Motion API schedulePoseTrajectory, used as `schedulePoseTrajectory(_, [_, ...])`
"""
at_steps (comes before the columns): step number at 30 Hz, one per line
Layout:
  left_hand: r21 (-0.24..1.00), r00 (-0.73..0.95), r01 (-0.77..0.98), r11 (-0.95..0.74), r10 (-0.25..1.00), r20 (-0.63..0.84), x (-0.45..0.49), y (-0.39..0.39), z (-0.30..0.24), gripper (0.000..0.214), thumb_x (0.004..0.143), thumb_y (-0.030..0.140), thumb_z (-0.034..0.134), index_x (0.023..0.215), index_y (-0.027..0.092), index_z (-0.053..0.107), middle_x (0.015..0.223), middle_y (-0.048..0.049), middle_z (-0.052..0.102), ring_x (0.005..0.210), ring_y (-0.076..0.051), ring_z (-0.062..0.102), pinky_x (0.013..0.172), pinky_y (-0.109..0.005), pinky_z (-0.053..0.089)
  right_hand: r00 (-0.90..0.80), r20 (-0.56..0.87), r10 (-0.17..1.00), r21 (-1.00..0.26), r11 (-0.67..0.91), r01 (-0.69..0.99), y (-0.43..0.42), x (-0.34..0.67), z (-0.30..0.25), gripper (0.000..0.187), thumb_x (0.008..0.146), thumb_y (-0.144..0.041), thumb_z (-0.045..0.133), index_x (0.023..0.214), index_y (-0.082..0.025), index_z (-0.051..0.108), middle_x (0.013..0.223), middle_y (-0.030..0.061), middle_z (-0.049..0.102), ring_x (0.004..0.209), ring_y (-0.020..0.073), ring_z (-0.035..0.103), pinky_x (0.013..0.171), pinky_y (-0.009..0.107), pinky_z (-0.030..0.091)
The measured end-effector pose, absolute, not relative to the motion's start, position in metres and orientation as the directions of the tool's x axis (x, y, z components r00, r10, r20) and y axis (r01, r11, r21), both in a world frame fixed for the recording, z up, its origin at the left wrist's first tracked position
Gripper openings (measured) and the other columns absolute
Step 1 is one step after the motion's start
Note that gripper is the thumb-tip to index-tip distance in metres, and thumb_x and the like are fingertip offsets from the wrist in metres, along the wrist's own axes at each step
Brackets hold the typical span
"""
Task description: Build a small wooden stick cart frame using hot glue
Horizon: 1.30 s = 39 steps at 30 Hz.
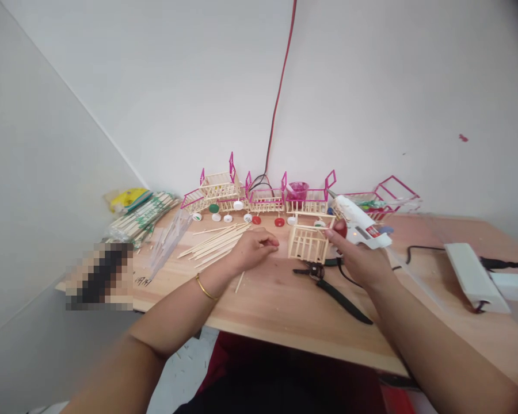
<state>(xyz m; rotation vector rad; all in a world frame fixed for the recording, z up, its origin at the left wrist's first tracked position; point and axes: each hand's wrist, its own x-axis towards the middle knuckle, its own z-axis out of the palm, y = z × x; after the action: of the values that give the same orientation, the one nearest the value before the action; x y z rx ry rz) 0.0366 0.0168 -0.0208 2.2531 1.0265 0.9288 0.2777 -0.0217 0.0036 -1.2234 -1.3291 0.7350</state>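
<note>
My right hand [365,264] is closed around a white hot glue gun [356,218], whose nozzle points up and left. The thumb and fingers of the same hand also seem to hold a small frame of pale wooden sticks [308,244] above the table. Left of that frame is my left hand [255,248], apart from it, fingers pressed together; whether something tiny sits between them is hidden. Beneath and beside my left hand lie loose wooden sticks [218,244]. Black-handled cutters [343,302] rest on the table below the frame.
Against the wall stand several stick carts [265,201] with magenta-painted parts and bottle-cap wheels, plus a cup of magenta paint [297,191]. Packed sticks [144,215] lie at the left. A white power strip [475,276] and black cords are at the right.
</note>
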Motion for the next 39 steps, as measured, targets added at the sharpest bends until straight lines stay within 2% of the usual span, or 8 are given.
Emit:
schedulePoseTrajectory(5, [0.465,0.745,0.469,-0.751,0.619,0.248,0.042,0.009,-0.022,0.027,0.091,0.026,0.042,0.102,0.016,0.065,0.110,-0.0098,0.065,0.105,-0.019,0.059,0.092,-0.032,0.044,0.143,0.314,0.938,-0.928,0.272,0.256,-0.022,0.278,0.005,0.020,0.074,-0.040,0.067,0.080,-0.025,0.054,0.080,-0.0012,0.059,0.075,0.0183,0.055,0.067,0.031,0.042])
schedulePoseTrajectory(10, [0.337,0.788,0.588,-0.735,0.614,-0.038,0.043,-0.010,-0.016,0.052,0.088,0.041,0.048,0.126,0.006,0.050,0.141,-0.0225,0.040,0.131,-0.031,0.039,0.106,-0.042,0.034,0.142,0.277,0.950,-0.934,0.232,0.271,-0.023,0.277,0.009,0.023,0.073,-0.043,0.065,0.080,-0.024,0.053,0.079,-0.0012,0.058,0.069,0.0172,0.054,0.063,0.031,0.041])
schedulePoseTrajectory(13, [0.358,0.813,0.573,-0.737,0.567,-0.133,0.034,-0.027,-0.011,0.072,0.085,0.050,0.050,0.136,0.002,0.038,0.147,-0.0259,0.027,0.138,-0.035,0.025,0.111,-0.045,0.026,0.140,0.286,0.948,-0.934,0.244,0.261,-0.024,0.277,0.011,0.024,0.073,-0.043,0.065,0.079,-0.024,0.052,0.078,-0.0016,0.057,0.068,0.0166,0.053,0.063,0.031,0.040])
schedulePoseTrajectory(21, [0.548,0.917,0.376,-0.748,0.385,-0.103,0.015,-0.071,0.016,0.061,0.091,0.046,0.043,0.141,0.011,0.035,0.147,-0.0149,0.034,0.136,-0.024,0.033,0.112,-0.033,0.027,0.160,0.274,0.948,-0.933,0.221,0.284,-0.024,0.273,0.012,0.024,0.071,-0.041,0.066,0.076,-0.023,0.051,0.074,-0.0011,0.056,0.068,0.0174,0.053,0.064,0.032,0.041])
schedulePoseTrajectory(27, [0.452,0.962,0.226,-0.863,0.271,0.035,0.020,-0.075,-0.014,0.060,0.092,0.044,0.043,0.140,0.009,0.037,0.146,-0.0146,0.036,0.139,-0.025,0.027,0.117,-0.037,0.018,0.146,0.283,0.948,-0.932,0.236,0.277,-0.018,0.276,0.002,0.022,0.072,-0.041,0.065,0.078,-0.025,0.051,0.079,-0.0006,0.056,0.071,0.0184,0.054,0.067,0.033,0.042])
schedulePoseTrajectory(33, [0.511,0.971,0.175,-0.841,0.234,0.053,-0.024,-0.093,0.000,0.041,0.095,0.032,0.037,0.127,0.012,0.053,0.132,-0.0144,0.054,0.126,-0.021,0.047,0.107,-0.034,0.036,0.158,0.297,0.942,-0.932,0.250,0.261,-0.019,0.275,0.005,0.021,0.071,-0.040,0.066,0.077,-0.025,0.052,0.079,0.0002,0.057,0.075,0.0204,0.055,0.071,0.034,0.044])
schedulePoseTrajectory(36, [0.542,0.938,0.331,-0.772,0.333,-0.099,-0.063,-0.100,0.021,0.031,0.093,0.029,0.043,0.078,0.016,0.066,0.078,-0.0084,0.069,0.077,-0.016,0.064,0.071,-0.026,0.049,0.150,0.289,0.945,-0.935,0.245,0.258,-0.019,0.274,0.005,0.022,0.071,-0.040,0.066,0.077,-0.025,0.052,0.079,0.0006,0.057,0.075,0.0206,0.055,0.072,0.034,0.044])
schedulePoseTrajectory(39, [0.436,0.810,0.581,-0.687,0.541,-0.226,-0.096,-0.100,0.038,0.038,0.090,0.037,0.049,0.058,0.017,0.052,0.053,-0.0005,0.052,0.049,-0.010,0.047,0.051,-0.024,0.036,0.137,0.298,0.945,-0.926,0.252,0.281,-0.018,0.274,0.003,0.023,0.072,-0.042,0.066,0.077,-0.025,0.052,0.077,-0.0002,0.057,0.076,0.0207,0.055,0.074,0.035,0.043])
